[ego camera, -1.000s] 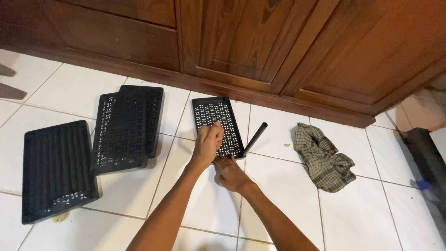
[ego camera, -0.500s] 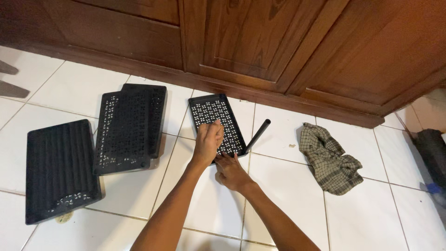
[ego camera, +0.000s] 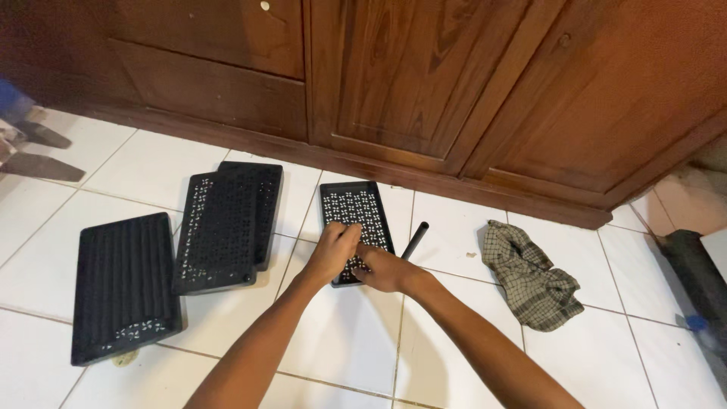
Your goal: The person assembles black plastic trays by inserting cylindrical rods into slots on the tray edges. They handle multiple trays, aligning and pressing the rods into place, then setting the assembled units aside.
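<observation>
Both hands work the near end of the perforated black tray (ego camera: 354, 220), lying on the floor near the cabinet. Left hand (ego camera: 334, 254) clenched on its edge; right hand (ego camera: 382, 269) presses beside it, grip unclear. Next needs steady pressure, I'd guess.

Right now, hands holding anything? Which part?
Both hands, left hand and right hand, grip the near end of the small perforated black tray; exact finger hold unclear.
</observation>
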